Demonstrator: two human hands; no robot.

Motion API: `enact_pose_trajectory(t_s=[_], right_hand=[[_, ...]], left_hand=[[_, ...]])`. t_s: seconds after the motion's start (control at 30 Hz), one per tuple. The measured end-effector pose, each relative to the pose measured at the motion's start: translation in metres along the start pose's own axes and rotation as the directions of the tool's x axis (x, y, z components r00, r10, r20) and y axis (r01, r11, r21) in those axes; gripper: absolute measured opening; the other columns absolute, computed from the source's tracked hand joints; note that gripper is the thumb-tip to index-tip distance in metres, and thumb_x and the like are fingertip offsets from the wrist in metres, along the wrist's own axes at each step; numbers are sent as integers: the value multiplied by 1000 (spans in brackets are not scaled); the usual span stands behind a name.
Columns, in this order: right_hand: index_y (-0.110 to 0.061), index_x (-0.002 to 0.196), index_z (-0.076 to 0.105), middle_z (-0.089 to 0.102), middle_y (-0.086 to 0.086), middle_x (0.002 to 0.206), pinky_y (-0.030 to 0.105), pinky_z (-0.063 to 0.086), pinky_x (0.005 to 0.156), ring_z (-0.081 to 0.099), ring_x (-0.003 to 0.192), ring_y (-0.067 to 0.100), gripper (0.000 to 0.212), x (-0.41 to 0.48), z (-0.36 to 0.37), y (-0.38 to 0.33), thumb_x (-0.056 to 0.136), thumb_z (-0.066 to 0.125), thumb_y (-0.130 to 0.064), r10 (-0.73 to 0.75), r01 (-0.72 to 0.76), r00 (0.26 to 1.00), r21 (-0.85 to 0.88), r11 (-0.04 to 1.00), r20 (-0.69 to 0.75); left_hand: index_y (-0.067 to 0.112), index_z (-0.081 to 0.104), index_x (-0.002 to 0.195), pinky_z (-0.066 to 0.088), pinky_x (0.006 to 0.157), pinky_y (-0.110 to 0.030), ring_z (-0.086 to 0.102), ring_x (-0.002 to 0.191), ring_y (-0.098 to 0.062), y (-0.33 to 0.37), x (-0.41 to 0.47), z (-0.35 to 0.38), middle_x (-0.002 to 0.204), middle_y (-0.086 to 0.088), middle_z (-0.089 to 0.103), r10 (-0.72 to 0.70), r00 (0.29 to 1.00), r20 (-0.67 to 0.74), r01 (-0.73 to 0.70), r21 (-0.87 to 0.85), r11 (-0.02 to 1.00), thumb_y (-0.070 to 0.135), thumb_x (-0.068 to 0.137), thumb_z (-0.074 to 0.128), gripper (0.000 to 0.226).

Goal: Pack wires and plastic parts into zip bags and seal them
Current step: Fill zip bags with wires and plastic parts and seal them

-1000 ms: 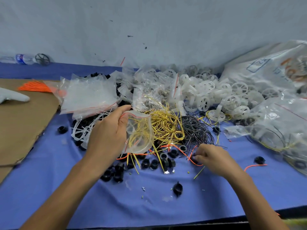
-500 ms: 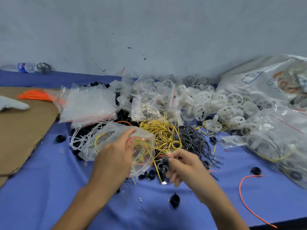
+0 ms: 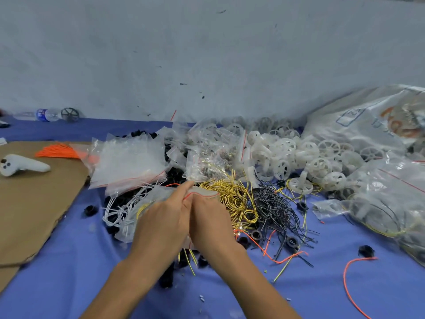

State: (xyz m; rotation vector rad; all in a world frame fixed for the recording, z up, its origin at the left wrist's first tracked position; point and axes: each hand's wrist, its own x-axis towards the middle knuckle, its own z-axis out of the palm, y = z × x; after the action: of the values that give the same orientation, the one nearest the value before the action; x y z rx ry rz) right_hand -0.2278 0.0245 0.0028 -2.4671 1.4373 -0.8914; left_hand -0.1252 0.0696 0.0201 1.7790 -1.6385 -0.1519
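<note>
Head view, single entry.
- Zip bag (image 3: pixel 147 201): clear, red-striped mouth, held just above blue cloth (image 3: pixel 69 261), beside yellow wires (image 3: pixel 232 199). Yellow coil inside. Mouth unsealed.
- Left hand (image 3: pixel 163 224): pinches bag mouth.
- Right hand (image 3: pixel 211 224): against left hand, fingertips hidden at mouth. Grip cannot be told.
- Done: filled bags (image 3: pixel 386 203) heaped at right.
- Remaining, by judgement much: black wires (image 3: pixel 273 203), white wheels (image 3: pixel 299 155), empty bags (image 3: pixel 128 162).

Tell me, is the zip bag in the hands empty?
Not empty: yellow wire shows through the zip bag beside the left hand.
</note>
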Motion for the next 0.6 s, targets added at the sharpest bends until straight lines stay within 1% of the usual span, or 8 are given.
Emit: enact_pose_trajectory(t_s=[0.1,0.2,0.23,0.33,0.4,0.47,0.53,0.6], right_hand=[[-18,95,62,68,8,86,31,34,61,64,80,36,16,11,0,-9,81,59,-11,-16,16,999,20,1000,-31],[-20,88,56,69,11,89,30,42,71,66,84,34,12,27,7,-11,82,58,-10,-70,76,994,-71,995,90],[-18,94,57,69,13,97,34,47,79,66,91,34,13,34,10,-12,84,58,-9,-80,98,983,-106,990,164],[-3,127,54,60,18,127,40,45,95,58,117,34,34,57,16,-14,93,54,-9,-30,84,919,-121,989,393],[-3,129,54,58,17,131,41,44,98,55,120,34,37,66,11,-18,92,56,-8,-73,163,863,-138,977,500],[-3,124,59,60,18,127,40,46,93,57,115,35,34,64,-1,-17,90,57,-5,-183,262,824,-75,962,536],[-6,117,61,64,15,116,35,47,83,61,102,30,27,50,-21,-5,90,53,-6,-309,293,824,110,950,476],[-19,111,65,70,-3,100,23,50,71,61,81,11,22,37,-51,13,92,54,-15,-322,212,851,290,933,416]], left_hand=[[41,44,143,48,87,-45,62,107,-33,0,8,-3,116,-6,71,-17,1000,14,17,-9,1000,38,102,36,42],[41,46,141,49,89,-45,61,109,-34,0,12,-5,118,-7,70,-14,1000,-11,14,-23,1000,34,101,39,41],[41,48,140,49,88,-45,62,108,-34,0,14,-6,117,-8,71,-13,1000,-22,13,-30,999,34,101,40,41],[41,49,140,50,87,-46,63,104,-34,-2,18,-7,111,-10,72,-11,1000,-13,10,-55,998,32,101,41,41],[41,49,140,49,88,-47,62,107,-35,-3,19,-7,115,-10,71,-20,1000,-13,19,-53,998,29,101,43,41],[40,52,138,49,88,-46,62,108,-34,-7,21,-8,118,-8,70,-34,998,-51,30,-77,997,34,101,41,39],[39,56,134,50,79,-43,65,98,-33,-12,23,-11,101,-4,74,-44,995,-89,32,-132,991,42,101,39,37],[38,57,132,47,64,-38,66,73,-20,-15,26,-15,66,10,65,-41,994,-97,23,-179,983,46,100,39,38]])
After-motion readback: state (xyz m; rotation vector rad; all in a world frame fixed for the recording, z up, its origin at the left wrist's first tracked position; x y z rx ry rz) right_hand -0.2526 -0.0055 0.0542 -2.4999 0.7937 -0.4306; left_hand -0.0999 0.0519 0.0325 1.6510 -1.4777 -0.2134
